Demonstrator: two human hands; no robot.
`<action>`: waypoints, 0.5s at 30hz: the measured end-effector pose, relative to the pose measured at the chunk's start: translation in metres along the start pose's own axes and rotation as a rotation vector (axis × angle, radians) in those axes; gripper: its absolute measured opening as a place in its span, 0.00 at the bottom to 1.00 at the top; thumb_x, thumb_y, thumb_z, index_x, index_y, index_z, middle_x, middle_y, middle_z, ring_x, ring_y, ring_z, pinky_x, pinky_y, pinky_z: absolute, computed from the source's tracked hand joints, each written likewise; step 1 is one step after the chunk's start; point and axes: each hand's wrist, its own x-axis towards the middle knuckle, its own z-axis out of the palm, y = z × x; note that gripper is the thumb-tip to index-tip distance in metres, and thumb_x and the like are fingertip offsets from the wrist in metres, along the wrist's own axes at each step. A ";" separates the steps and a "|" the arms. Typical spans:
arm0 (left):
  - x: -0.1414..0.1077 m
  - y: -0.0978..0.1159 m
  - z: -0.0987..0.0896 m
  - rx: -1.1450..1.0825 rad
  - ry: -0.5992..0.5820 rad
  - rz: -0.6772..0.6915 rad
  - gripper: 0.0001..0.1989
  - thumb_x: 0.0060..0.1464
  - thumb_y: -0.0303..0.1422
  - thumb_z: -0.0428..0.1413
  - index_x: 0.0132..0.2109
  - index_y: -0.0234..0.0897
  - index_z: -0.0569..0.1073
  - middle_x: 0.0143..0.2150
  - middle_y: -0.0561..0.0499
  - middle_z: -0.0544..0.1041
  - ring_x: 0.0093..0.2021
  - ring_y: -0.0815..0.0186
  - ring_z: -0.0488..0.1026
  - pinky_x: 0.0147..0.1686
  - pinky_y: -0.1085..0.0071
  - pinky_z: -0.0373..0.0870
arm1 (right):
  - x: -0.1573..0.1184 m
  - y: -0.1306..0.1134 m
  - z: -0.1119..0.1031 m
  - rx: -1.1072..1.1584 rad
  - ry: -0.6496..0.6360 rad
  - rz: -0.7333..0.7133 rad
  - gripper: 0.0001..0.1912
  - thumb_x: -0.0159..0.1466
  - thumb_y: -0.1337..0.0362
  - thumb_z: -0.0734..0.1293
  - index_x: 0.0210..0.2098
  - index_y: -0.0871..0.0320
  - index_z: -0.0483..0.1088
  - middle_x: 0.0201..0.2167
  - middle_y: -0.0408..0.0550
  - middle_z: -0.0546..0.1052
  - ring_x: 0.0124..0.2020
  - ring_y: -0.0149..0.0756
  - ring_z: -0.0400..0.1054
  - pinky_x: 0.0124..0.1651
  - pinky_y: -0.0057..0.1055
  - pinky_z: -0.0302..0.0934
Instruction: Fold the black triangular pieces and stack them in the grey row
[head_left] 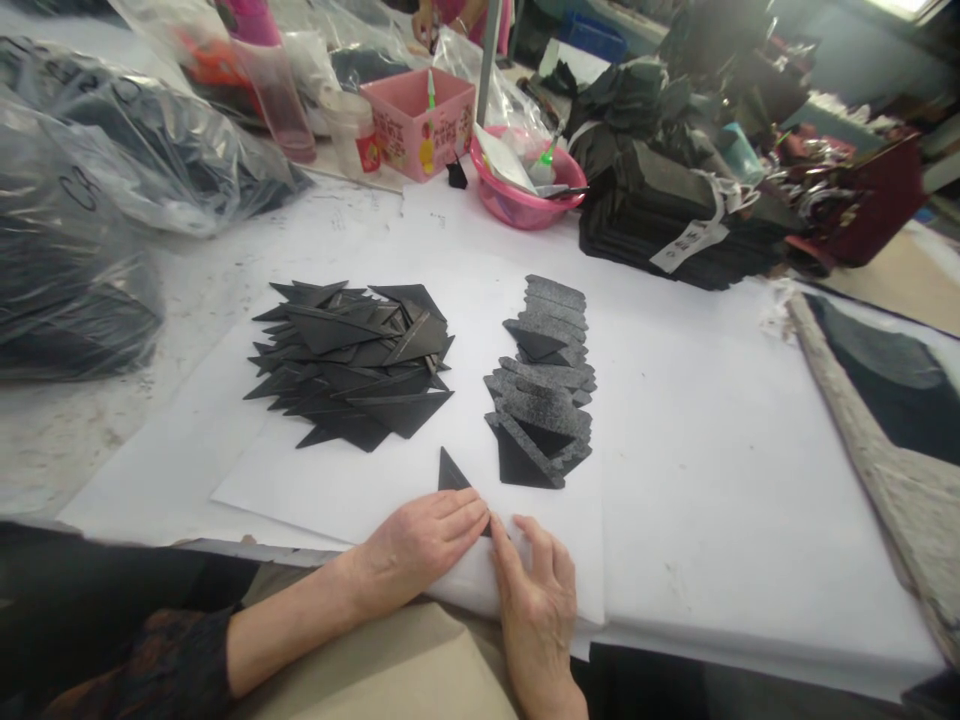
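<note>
A small black triangular piece [451,473], seemingly leather-like, lies at the front of the white sheet, its pointed end showing past my fingers. My left hand [442,530] presses on it from the left, fingers held together over its lower part. From the right, my right hand [534,585] meets the same piece with the fingertips, its outer fingers bent. The part beneath my fingers is hidden. Up to the left is a heap of black pointed pieces [352,360]. To the right of it, an overlapping row of similar pieces [544,380] shows speckled grey strips.
Clear plastic bags [82,220] of dark material fill the left. Behind stand a pink bottle [274,90], a pink box [420,125], a pink bowl [517,205] and a stack of dark pieces [652,210]. A stone-like slab [847,420] lies right. Another person's hands [446,20] show at the back.
</note>
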 end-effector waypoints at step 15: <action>-0.014 -0.034 -0.011 -0.005 0.001 -0.150 0.12 0.66 0.24 0.50 0.54 0.31 0.72 0.55 0.44 0.74 0.58 0.58 0.69 0.59 0.59 0.70 | -0.022 0.019 -0.014 -0.109 -0.123 -0.074 0.23 0.71 0.67 0.55 0.61 0.46 0.66 0.58 0.51 0.70 0.55 0.46 0.66 0.53 0.44 0.65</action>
